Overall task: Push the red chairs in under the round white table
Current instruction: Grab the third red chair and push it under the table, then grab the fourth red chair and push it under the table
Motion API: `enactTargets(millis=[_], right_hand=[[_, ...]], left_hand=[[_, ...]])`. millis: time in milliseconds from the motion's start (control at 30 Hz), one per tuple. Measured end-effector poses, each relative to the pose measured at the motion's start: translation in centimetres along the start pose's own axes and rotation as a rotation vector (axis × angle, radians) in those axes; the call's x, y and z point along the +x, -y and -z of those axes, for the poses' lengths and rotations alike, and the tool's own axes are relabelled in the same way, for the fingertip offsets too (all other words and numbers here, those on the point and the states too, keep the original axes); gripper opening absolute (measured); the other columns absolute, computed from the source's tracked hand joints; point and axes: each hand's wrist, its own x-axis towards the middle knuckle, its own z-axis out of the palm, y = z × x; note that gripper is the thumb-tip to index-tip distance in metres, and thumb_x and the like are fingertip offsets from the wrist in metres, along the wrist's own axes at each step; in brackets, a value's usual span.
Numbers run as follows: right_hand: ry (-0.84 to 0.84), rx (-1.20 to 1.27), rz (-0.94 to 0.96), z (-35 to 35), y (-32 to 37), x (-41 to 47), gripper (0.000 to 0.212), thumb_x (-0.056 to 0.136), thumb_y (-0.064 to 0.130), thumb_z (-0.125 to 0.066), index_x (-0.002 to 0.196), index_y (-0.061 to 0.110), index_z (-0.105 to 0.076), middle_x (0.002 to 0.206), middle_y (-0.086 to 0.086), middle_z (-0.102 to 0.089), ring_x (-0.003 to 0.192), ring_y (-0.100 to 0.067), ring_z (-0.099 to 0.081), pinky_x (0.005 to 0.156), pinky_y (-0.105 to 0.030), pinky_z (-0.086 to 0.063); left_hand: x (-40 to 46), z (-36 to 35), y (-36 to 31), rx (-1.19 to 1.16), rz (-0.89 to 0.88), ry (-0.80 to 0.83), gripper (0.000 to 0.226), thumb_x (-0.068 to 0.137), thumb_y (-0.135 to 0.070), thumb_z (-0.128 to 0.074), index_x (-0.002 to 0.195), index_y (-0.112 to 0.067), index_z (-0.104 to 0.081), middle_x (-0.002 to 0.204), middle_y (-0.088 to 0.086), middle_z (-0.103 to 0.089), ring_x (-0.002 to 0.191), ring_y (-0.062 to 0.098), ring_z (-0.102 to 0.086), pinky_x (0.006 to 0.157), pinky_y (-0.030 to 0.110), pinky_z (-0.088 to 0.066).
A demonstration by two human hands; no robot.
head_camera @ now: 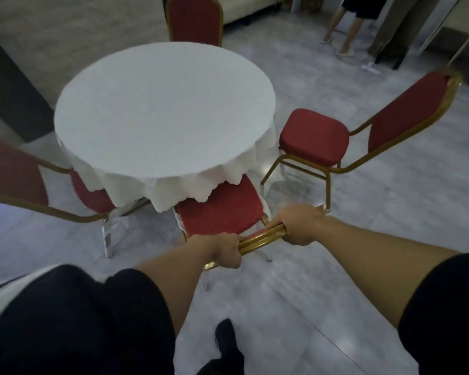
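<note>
Both hands are locked on the gold top rail (263, 238) of the near chair (220, 212), left hand (224, 250) and right hand (301, 224) wrapped tight. The round white table (163, 109) lies straight ahead of the knuckles; the seat's front edge is already under the cloth, so the push looks to be forward.

Dim room, pale grey floor

Glossy grey tiled floor (322, 85) fills the frame; cream sofa (244, 6) top centre, dark pillar (8, 98) at left.
</note>
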Motion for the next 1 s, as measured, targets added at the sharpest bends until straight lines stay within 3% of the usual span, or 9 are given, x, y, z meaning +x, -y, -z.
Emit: enactTargets(millis=[67, 167, 300, 433, 567, 633, 733, 867, 1000], right_hand=[[0.008, -0.039, -0.019, 1.0, -1.5, 1.0, 0.037, 0.095, 0.016, -0.057, 0.104, 0.048, -0.074, 0.09, 0.009, -0.07, 0.083, -0.018, -0.067, 0.075, -0.039, -0.06], [0.013, -0.088, 0.031, 2.5, -3.1, 1.9, 0.041, 0.1, 0.019, -0.056, 0.124, 0.048, -0.072, 0.105, 0.006, -0.074, 0.093, -0.021, -0.068, 0.07, -0.033, -0.051], [0.015, -0.119, 0.062, 2.9, -5.1, 3.0, 0.035, 0.102, 0.022, -0.057, 0.126, 0.043, -0.071, 0.106, 0.006, -0.074, 0.091, -0.017, -0.068, 0.07, -0.029, -0.053], [0.09, -0.085, 0.137, 3.0, -6.5, 3.9, 0.029, 0.097, 0.038, -0.065, 0.126, 0.037, -0.07, 0.1, 0.007, -0.075, 0.086, -0.015, -0.069, 0.079, -0.037, -0.062], [0.163, 0.124, 0.18, 4.6, -8.4, 3.3, 0.071, 0.069, 0.078, -0.079, 0.119, 0.028, -0.074, 0.098, 0.004, -0.077, 0.088, -0.016, -0.071, 0.091, -0.044, -0.06], [0.121, 0.199, 0.148, 5.6, -10.7, 2.3, 0.092, 0.063, 0.086, -0.077, 0.136, 0.031, -0.068, 0.128, 0.004, -0.074, 0.113, -0.018, -0.069, 0.105, -0.042, -0.054], [0.009, 0.192, 0.099, 7.5, -14.8, 0.7, 0.114, 0.063, 0.095, -0.064, 0.156, 0.031, -0.048, 0.163, -0.001, -0.048, 0.149, -0.028, -0.044, 0.117, -0.049, -0.038], [-0.17, 0.219, 0.066, 10.0, -21.5, -1.9, 0.106, 0.075, 0.092, -0.057, 0.16, 0.028, -0.045, 0.165, -0.003, -0.046, 0.149, -0.027, -0.044, 0.116, -0.047, -0.039], [-0.29, 0.184, 0.002, 10.7, -28.1, -4.4, 0.105, 0.078, 0.094, -0.049, 0.158, 0.026, -0.045, 0.16, -0.001, -0.052, 0.145, -0.028, -0.049, 0.111, -0.047, -0.044]], left_hand=[[1.6, 1.0, -0.9, -0.033, -0.011, 0.015, 0.066, 0.086, -0.02, -0.06, 0.15, -0.025, -0.043, 0.093, -0.001, -0.056, 0.089, 0.023, -0.059, 0.084, 0.044, -0.055], [3.3, 2.3, -1.6, -0.085, -0.014, 0.057, 0.07, 0.086, -0.022, -0.061, 0.152, -0.025, -0.039, 0.093, 0.0, -0.055, 0.088, 0.023, -0.059, 0.081, 0.04, -0.053], [4.5, 3.5, -2.7, -0.058, 0.042, 0.118, 0.082, 0.083, -0.03, -0.064, 0.157, -0.03, -0.029, 0.103, 0.003, -0.054, 0.104, 0.029, -0.059, 0.097, 0.049, -0.054], [5.5, 4.1, -2.9, -0.049, 0.149, 0.189, 0.098, 0.07, -0.037, -0.074, 0.156, -0.04, -0.028, 0.125, 0.006, -0.055, 0.116, 0.031, -0.058, 0.102, 0.055, -0.051], [5.0, 5.6, -4.2, -0.031, 0.218, 0.177, 0.118, 0.062, -0.066, -0.082, 0.161, -0.039, -0.025, 0.156, 0.003, -0.044, 0.14, 0.035, -0.047, 0.113, 0.056, -0.043], [4.3, 7.2, -6.2, -0.086, 0.231, 0.127, 0.129, 0.056, -0.081, -0.078, 0.163, -0.037, -0.021, 0.168, 0.0, -0.031, 0.151, 0.034, -0.034, 0.12, 0.056, -0.034], [3.5, 9.9, -10.4, -0.114, 0.194, -0.052, 0.118, 0.066, -0.093, -0.059, 0.164, -0.035, -0.025, 0.173, 0.0, -0.022, 0.157, 0.03, -0.022, 0.124, 0.054, -0.02], [5.0, 13.5, -18.2, -0.051, 0.092, -0.307, 0.091, 0.09, -0.08, -0.045, 0.162, -0.026, -0.033, 0.167, 0.006, -0.036, 0.15, 0.03, -0.038, 0.12, 0.043, -0.03], [7.8, 15.5, -26.0, 0.03, 0.038, -0.464, 0.086, 0.098, -0.07, -0.041, 0.164, -0.018, -0.025, 0.17, 0.011, -0.03, 0.154, 0.031, -0.03, 0.123, 0.042, -0.024]])
